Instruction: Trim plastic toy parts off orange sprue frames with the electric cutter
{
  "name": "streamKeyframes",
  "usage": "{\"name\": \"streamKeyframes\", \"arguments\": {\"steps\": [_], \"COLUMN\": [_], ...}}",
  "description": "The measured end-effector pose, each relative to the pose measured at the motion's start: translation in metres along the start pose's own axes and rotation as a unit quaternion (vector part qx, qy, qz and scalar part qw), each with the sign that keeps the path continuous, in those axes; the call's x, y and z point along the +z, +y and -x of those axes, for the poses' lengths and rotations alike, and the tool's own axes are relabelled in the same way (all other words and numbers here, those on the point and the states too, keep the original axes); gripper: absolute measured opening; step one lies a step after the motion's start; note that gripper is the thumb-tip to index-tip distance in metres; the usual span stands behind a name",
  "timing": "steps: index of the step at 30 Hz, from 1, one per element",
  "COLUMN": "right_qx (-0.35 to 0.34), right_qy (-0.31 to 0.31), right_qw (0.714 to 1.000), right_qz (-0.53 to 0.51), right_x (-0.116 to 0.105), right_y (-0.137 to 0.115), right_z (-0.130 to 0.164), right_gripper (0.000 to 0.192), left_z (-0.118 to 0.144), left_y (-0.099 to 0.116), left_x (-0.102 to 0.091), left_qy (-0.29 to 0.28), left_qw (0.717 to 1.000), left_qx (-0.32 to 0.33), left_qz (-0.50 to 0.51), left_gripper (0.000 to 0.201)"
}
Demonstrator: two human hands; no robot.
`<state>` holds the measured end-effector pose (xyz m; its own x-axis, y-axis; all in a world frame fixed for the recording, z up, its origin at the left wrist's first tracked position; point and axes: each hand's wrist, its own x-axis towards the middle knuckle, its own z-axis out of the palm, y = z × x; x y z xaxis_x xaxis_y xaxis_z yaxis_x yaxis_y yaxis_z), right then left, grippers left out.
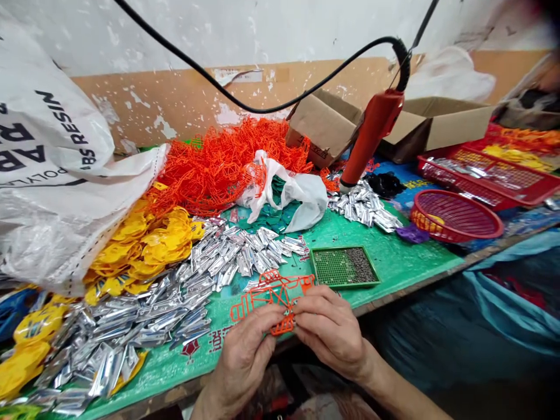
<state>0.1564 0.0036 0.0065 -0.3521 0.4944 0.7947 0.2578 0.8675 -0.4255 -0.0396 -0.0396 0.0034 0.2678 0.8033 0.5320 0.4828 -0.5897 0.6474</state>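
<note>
A white sack (48, 175), cut off at the left, partly covers yellow pieces (151, 239). The left hand (247, 347) pinches an orange frame (280, 296) above the green tabletop (420, 256); the right hand (330, 329) pinches it too, their grip hiding part. The wall (262, 29) behind is peeling.

Left hand (249, 344): bare, pinching | right hand (330, 329): bare, curled, pinching | hands just beside each other
</note>
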Motion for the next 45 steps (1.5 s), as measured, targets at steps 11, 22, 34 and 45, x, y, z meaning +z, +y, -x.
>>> {"name": "streamKeyframes", "arguments": {"steps": [11, 22, 34, 45], "right_qx": [0.011, 0.007, 0.024, 0.027], "right_qy": [-0.025, 0.036, 0.014, -0.02], "right_qw": [0.999, 0.998, 0.999, 0.999], "right_qz": [0.024, 0.045, 0.029, 0.011], "right_x": [0.003, 0.006, 0.01, 0.008], "right_y": [0.006, 0.003, 0.004, 0.008], "right_z": [0.005, 0.008, 0.013, 0.017], "right_gripper": [0.016, 0.016, 0.019, 0.018], "left_z": [-0.007, 0.01, 0.004, 0.001], "left_y": [-0.001, 0.006, 0.009, 0.012], "left_x": [0.002, 0.02, 0.009, 0.007], "left_qy": [-0.03, 0.08, 0.1, 0.08], "left_qw": [0.998, 0.995, 0.991, 0.997], "left_qx": [0.028, -0.064, 0.006, -0.004], "left_qz": [-0.057, 0.015, -0.088, -0.022], "left_gripper": [0.031, 0.051, 0.024, 0.028]}}
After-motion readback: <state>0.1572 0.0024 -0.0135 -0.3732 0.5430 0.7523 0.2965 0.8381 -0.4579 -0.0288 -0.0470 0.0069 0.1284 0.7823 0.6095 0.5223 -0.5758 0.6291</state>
